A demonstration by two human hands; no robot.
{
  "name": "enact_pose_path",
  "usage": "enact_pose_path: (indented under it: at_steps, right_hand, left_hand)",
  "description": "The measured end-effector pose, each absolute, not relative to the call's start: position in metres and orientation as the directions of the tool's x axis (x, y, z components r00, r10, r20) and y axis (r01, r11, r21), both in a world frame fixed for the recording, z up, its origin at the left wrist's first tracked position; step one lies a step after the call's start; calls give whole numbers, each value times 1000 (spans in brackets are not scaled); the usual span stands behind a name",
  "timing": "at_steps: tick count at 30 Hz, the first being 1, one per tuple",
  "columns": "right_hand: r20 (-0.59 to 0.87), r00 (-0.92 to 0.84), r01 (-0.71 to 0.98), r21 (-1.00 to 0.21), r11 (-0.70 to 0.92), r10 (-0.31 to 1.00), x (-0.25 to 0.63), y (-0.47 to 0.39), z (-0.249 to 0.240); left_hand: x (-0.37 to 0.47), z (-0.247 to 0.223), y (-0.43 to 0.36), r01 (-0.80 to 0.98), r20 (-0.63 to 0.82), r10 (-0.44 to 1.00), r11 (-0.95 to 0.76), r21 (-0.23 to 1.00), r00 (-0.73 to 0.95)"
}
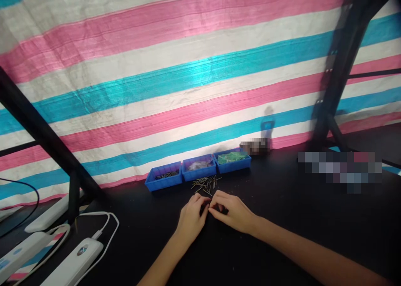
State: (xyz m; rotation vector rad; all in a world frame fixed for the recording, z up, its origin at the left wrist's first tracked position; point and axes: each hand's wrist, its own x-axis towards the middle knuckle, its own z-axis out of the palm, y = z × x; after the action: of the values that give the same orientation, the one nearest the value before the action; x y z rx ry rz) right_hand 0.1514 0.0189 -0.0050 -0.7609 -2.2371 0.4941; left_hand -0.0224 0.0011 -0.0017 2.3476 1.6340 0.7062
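Note:
My left hand (194, 214) and my right hand (231, 211) meet over the black table, fingertips almost touching. Both are curled into a pinch; whatever lies between the fingers is too small or hidden to make out. Just beyond them is a loose pile of thin metal rods, perhaps drill bits (205, 183). Behind the pile stand three blue bins in a row. More thin dark rods lie in the left bin (151, 186). Clear plastic bags show in the middle bin (200, 175), and something green in the right bin (234, 165).
A white power bank or similar device (75, 263) with a white cable lies at the left, near white power strips (21, 252). Black metal posts (340, 69) rise on both sides. A striped tarp (188, 77) hangs behind the black table (266, 252). Blurred items sit at the right.

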Motion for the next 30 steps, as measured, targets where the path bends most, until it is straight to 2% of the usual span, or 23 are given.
enact_pose_path:
  at_steps: [9, 13, 18, 24, 30]
  right_hand:
    - [509, -544, 437, -507, 743, 667, 151, 20, -6]
    - [496, -493, 488, -522, 699, 715, 151, 21, -7]
    - [484, -512, 488, -515, 704, 709, 150, 21, -6]
    - [478, -507, 507, -507, 697, 717, 150, 21, -6]
    - [478, -430, 543, -541, 642, 766, 149, 23, -6]
  left_hand:
    - [-25, -1, 4, 809, 253, 944, -314, 497, 210]
    - [-25, 2, 2, 849, 215, 960, -260, 461, 178]
    - [-23, 5, -1, 867, 213, 964, -242, 435, 163]
    - [-21, 3, -1, 805, 265, 956, -257, 535, 129]
    - [-16, -1, 3, 628, 305, 952, -231, 743, -10]
